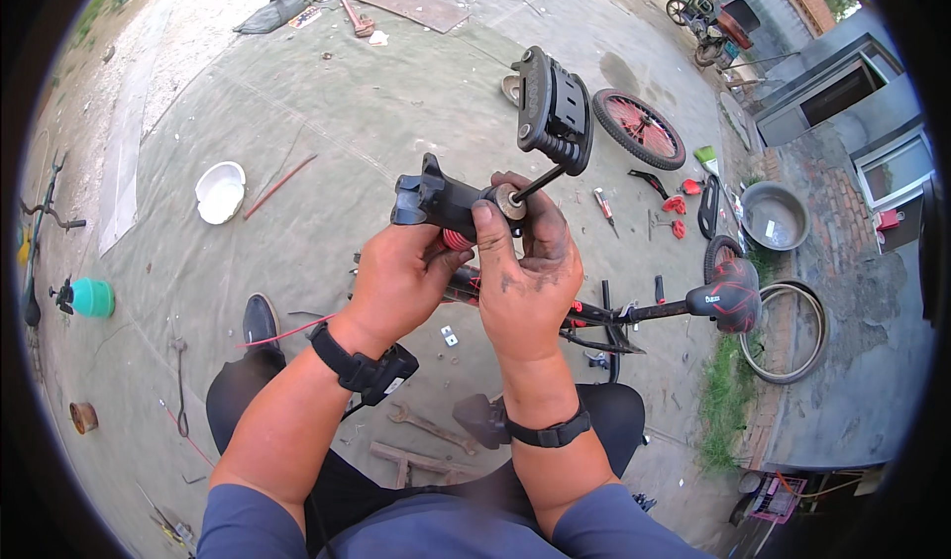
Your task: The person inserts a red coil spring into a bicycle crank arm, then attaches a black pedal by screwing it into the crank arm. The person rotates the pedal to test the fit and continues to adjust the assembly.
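My left hand [396,277] is closed around the underside of a black bicycle stem [451,201], beside a red ribbed part [456,239] below it. My right hand [535,272], smudged with dark grease, closes on the stem's right end, with the thumb near its round metal cap [509,201]. A folding multi-tool [557,113] sticks up from there, its extended hex key reaching the cap between my right fingers. Below my hands lies the bicycle frame [594,313] with a black and red saddle [726,298]; my hands hide part of it.
A red-rimmed wheel [639,128], a grey basin [775,215] and a bare tyre [786,333] lie on the right. A white bowl [221,194] and a green spray bottle [92,298] stand left. Between my legs lies an open-ended wrench [431,426]; a screwdriver [605,210] lies beyond.
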`<state>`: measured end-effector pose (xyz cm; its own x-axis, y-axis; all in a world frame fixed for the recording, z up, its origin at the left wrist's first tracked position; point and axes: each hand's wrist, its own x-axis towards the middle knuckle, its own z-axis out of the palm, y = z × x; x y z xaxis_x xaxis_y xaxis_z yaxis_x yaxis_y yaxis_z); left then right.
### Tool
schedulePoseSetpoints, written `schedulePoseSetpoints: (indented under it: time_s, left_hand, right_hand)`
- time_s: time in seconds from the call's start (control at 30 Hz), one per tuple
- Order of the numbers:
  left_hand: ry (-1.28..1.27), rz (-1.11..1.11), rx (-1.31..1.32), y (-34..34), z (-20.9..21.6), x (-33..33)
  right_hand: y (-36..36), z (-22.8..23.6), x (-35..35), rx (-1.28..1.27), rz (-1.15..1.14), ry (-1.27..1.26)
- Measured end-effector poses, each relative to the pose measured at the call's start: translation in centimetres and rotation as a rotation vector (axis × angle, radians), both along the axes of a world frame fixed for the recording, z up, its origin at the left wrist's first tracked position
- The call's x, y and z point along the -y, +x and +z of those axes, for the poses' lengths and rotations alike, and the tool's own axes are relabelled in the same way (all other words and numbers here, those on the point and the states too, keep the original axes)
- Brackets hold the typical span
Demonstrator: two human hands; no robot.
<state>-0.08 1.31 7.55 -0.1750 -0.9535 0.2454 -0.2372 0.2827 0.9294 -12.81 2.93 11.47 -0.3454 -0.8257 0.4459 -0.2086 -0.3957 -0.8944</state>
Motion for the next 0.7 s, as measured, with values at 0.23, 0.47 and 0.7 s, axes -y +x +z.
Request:
schedulePoseSetpoints:
  time_s: [0.23,0.47,0.7]
  left_hand:
    - [-0.103,0.050,-0.014,-0.6,-0.6,0.0]
    - [-0.240,0.130,0.016,-0.9,-1.1,0.5]
    - [-0.186,0.079,0.042,-0.5,-1.5,0.4]
  right_hand:
    - [0.9,0.0,0.2,-0.048,-0.078,0.006]
    - [2.4,1.2,0.2,0.137,-0.062,0.061]
    - [-2.4,0.8,0.1,-0.166,0.142,0.105]
